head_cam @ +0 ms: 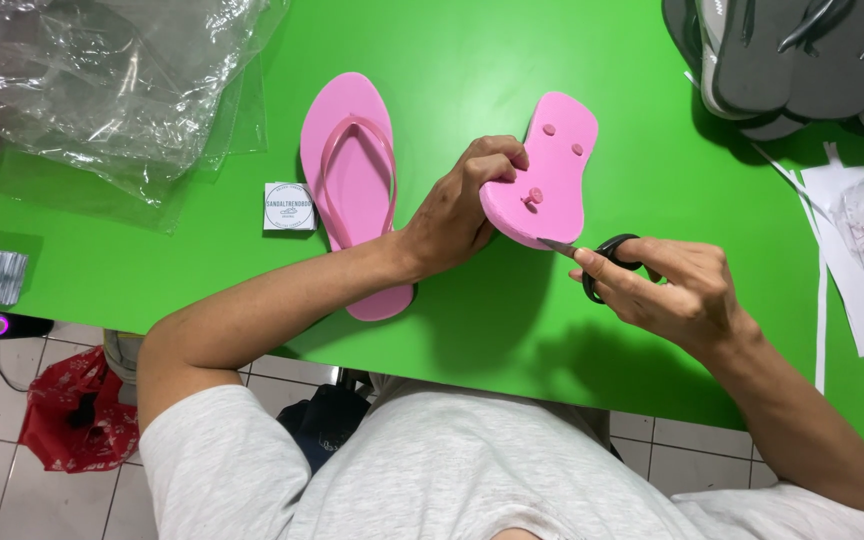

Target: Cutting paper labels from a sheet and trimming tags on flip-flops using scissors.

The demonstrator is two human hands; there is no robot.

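The left hand (pixel 457 215) is gripping an upturned pink flip-flop sole (pixel 544 170) near the middle of the green table (pixel 512 330), its fingers clamped on the sole's edge, tilting it up. The right hand (pixel 672 285) is holding black-handled scissors (pixel 602 262), fingers closed through the handles, blade tip touching the sole's lower edge. A finished pink flip-flop (pixel 352 185) is lying beside the left wrist, grey flip-flops (pixel 792 60) piling at the far right corner
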